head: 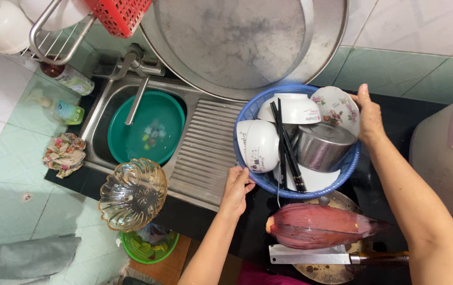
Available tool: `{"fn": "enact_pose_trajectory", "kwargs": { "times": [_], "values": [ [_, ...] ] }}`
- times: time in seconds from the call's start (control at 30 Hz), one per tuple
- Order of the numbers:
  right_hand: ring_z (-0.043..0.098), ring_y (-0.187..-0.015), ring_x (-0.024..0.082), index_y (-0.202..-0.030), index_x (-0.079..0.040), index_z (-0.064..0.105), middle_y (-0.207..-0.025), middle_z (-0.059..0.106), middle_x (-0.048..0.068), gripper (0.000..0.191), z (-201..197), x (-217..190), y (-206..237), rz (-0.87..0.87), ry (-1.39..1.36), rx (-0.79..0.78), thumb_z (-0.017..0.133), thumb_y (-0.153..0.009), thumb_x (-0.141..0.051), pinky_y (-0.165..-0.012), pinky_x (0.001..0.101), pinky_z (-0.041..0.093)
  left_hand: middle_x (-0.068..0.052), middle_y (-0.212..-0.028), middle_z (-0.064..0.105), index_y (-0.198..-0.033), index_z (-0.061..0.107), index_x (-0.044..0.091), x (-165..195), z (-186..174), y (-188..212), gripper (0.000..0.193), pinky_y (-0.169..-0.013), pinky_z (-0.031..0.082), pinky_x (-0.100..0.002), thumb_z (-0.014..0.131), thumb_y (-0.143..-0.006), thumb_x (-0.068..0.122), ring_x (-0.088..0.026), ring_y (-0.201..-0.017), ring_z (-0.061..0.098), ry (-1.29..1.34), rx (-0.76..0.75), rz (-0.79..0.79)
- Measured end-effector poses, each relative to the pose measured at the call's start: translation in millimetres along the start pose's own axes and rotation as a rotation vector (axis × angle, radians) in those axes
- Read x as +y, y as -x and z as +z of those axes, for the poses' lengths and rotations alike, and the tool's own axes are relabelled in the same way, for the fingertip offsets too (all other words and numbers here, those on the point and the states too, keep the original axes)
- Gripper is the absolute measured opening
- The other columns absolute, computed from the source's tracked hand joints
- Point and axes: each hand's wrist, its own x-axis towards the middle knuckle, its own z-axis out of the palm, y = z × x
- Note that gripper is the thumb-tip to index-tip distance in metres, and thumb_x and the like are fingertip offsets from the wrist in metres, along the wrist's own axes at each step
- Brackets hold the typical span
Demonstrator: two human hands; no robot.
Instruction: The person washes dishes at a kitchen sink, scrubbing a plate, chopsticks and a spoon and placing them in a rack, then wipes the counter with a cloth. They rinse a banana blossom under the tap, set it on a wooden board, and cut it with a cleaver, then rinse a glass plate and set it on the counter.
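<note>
A round blue plastic basket (342, 171) sits on the dark counter beside the sink's drainboard. It holds white bowls (260, 145), a floral bowl (337, 105), a steel pot (321, 148) and black chopsticks (287, 145). My left hand (236, 189) grips the basket's near-left rim. My right hand (369, 113) holds the rim on the far right side, next to the floral bowl.
A steel sink (95, 129) holds a green basin (152, 129) of water under the tap (137, 97). A large steel tray (237, 42) leans on the tiled wall. A glass bowl (132, 194), a banana blossom (316, 226), a cleaver (311, 256) and a big pale container (448, 153) are near.
</note>
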Motion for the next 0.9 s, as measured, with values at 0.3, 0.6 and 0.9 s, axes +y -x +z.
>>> {"fn": "enact_pose_trajectory", "kwargs": {
  "times": [0.3, 0.6, 0.9],
  "values": [
    [0.065, -0.102, 0.019, -0.136, 0.000, 0.066, -0.115, 0.069, 0.013, 0.078, -29.6, -13.4, -6.7, 0.013, 0.114, 0.119, 0.043, -0.107, -0.068, -0.092, 0.0344, 0.052, -0.014, -0.098, 0.066, -0.118, 0.048, 0.002, -4.9, 13.7, -26.3, 0.022, -0.073, 0.062, -0.034, 0.057, -0.105, 0.017, -0.018, -0.080, 0.069, -0.173, -0.119, -0.022],
    [0.065, -0.118, 0.026, -0.137, 0.001, 0.065, -0.129, 0.069, 0.018, 0.069, -10.0, -80.4, -29.5, -0.198, 0.698, 0.049, 0.060, -0.101, -0.057, -0.099, 0.0394, 0.050, -0.020, -0.104, 0.067, -0.149, 0.017, 0.006, 16.4, 36.9, -23.5, 0.059, -0.069, 0.065, -0.041, 0.051, -0.102, 0.008, -0.031, -0.083, 0.074, -0.267, -0.287, -0.138],
    [0.065, -0.079, 0.043, -0.093, 0.004, 0.069, -0.085, 0.068, 0.024, 0.039, 94.0, -113.7, -74.6, -0.765, 1.113, 0.233, 0.079, -0.105, -0.032, -0.072, 0.0503, 0.051, -0.025, -0.117, 0.056, -0.156, 0.016, 0.016, 13.6, 20.5, -37.0, 0.073, -0.068, 0.068, -0.044, 0.055, -0.097, -0.002, -0.031, -0.083, 0.070, -0.252, -0.246, -0.004]
  ]
}}
